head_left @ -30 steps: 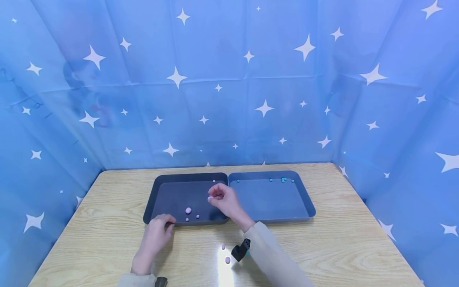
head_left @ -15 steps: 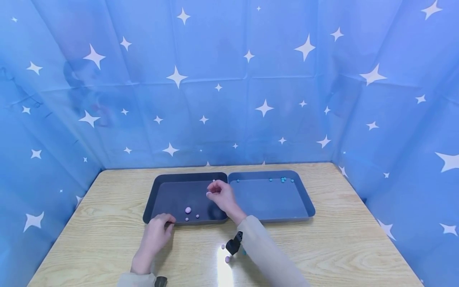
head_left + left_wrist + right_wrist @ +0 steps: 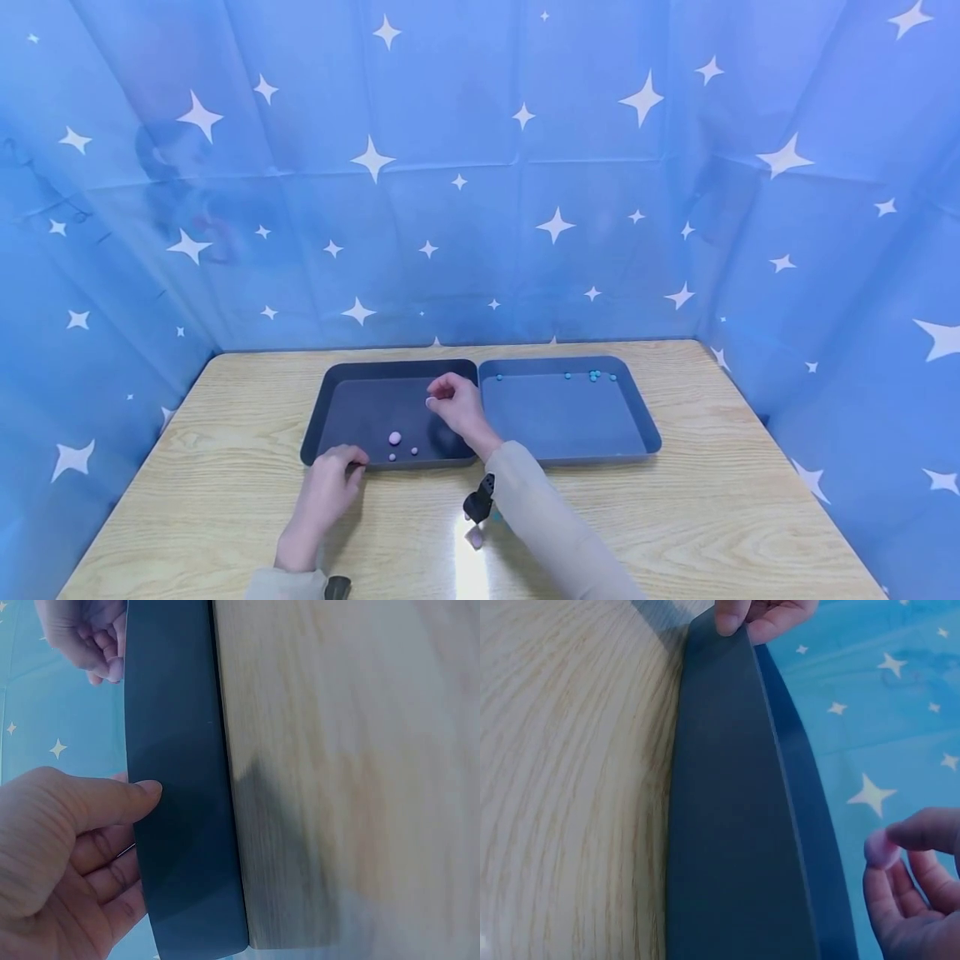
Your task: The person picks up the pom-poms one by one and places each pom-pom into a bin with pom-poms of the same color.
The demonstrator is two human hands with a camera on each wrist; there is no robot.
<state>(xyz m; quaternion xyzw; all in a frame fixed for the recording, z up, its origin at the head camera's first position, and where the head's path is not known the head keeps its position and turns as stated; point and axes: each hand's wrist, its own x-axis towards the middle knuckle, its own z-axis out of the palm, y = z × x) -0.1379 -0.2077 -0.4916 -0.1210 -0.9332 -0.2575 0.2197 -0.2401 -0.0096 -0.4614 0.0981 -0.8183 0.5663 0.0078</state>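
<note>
Right hand: my right hand pinches the pink ball between thumb and fingertips, the grip narrow.
Pink ball: up in the air over the right part of the dark tray, clear of its floor.
Left hand: my left hand grips the dark tray's near wall toward its left end, thumb on the outer face, fingers curled behind the rim.
Dark tray: a big ball lies toward the near side, with two small balls close by it, all pink.
Blue tray: the blue tray sits right beside the dark one; teal balls lie along its far side, some bunched together, one near the far left corner.
Table: on the wood table, in front of the trays, a loose ball, also pink, lies near my wrist camera.
Backdrop: a blue curtain with white stars.
</note>
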